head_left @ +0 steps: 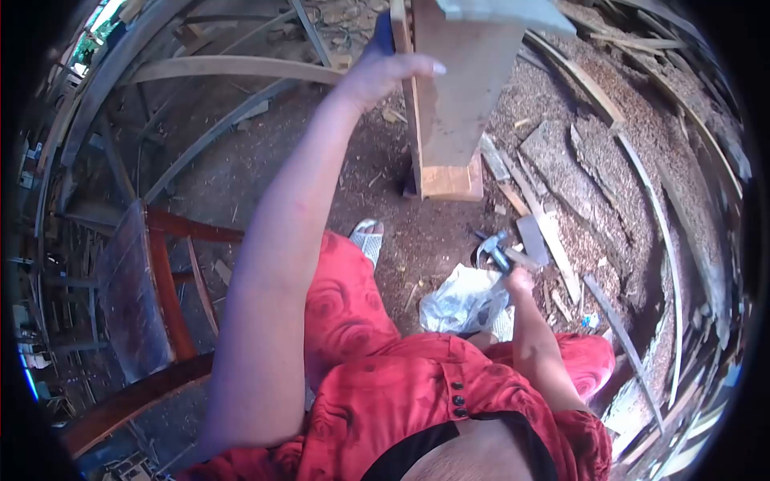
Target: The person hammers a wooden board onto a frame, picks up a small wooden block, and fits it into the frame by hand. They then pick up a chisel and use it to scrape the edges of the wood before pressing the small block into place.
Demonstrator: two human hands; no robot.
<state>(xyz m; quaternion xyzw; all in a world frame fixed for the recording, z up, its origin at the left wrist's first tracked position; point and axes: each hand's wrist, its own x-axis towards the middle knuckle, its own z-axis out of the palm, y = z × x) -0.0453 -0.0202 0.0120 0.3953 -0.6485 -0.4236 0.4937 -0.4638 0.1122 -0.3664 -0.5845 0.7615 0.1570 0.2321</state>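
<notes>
- To the left of the left hand, and nearer the body, a chair [152,280] with a dark seat and reddish-brown frame stands beside the left arm.
- A pale curved strip of wood [233,69] runs from the left toward the left wrist.
- A foot in a light sandal [369,240] rests on the ground [381,172], nearer the body than the left hand.
- The left hand [377,74] grips a wooden piece [465,96] by its left edge, thumb on the broad face; the other fingers are mostly hidden behind.
- That wooden piece stands tilted just right of the left hand, farther from the body than the right hand.
- A crumpled plastic bag [459,301] lies just left of the right hand.
- The hammer [496,251] has its metal head just beyond the right hand.
- The right hand [520,282] is closed around the hammer's handle.
- A flat grey block [532,240] lies just beyond the right hand, to its right.
- Farther right of both hands, wood shavings [642,152] spread among long strips.
</notes>
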